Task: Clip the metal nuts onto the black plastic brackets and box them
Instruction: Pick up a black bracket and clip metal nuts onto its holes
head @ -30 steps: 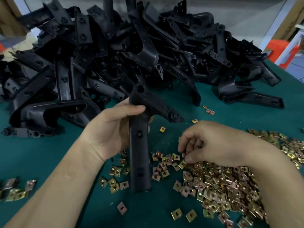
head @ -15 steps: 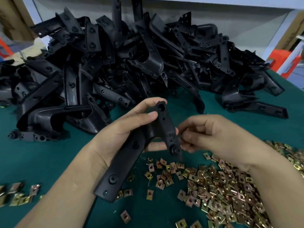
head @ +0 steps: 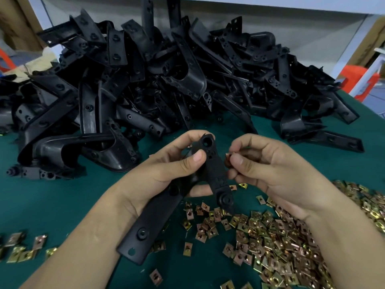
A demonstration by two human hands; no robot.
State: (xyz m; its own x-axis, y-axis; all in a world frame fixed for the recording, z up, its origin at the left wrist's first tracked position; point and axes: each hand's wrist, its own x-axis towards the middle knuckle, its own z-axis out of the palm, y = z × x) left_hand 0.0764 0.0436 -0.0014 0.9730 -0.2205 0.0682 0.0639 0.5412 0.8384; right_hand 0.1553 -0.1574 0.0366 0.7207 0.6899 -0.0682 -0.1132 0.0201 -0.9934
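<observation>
Gripping the bracket (head: 210, 163), left hand (head: 166, 170) faces right hand (head: 268, 170) pinching a nut (head: 227, 159).

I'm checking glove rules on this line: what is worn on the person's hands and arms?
Nothing is worn. The left hand and the right hand are bare, with no gloves, rings or watch showing. The left forearm and right forearm are bare too, no sleeve in view.

The thumb of the right hand (head: 270, 174) hides most of the pinched nut (head: 227, 158). The left hand (head: 158, 174) covers the middle of the bracket (head: 145, 226). At four o'clock the nut heap (head: 291, 247) runs off the edge.
</observation>
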